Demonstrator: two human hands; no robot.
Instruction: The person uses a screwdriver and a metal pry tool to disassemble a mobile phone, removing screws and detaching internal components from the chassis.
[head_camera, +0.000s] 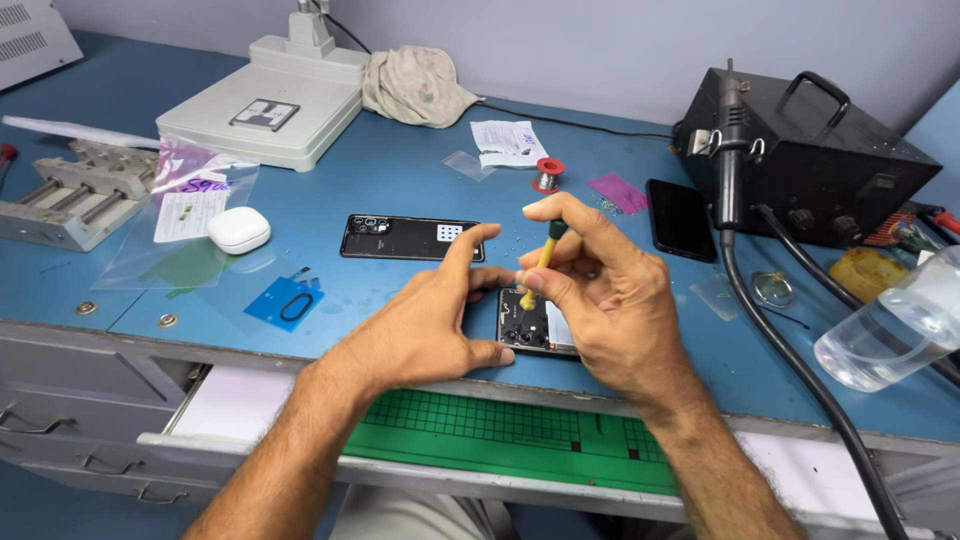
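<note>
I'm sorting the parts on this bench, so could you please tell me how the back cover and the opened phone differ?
The back cover lies apart from both hands, farther up the bench; the opened phone sits at the bench edge, steadied by the left hand. The back cover is fully visible; the opened phone is largely hidden, with the right hand holding a yellow screwdriver on it. Both are dark and lie flat.

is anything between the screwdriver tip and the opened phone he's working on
Nothing visible. The right hand holds the yellow screwdriver upright with its tip down at the opened phone, and the left hand steadies the phone from the side, its fingers clear of the tip. The exact contact point is too small to see.
</note>
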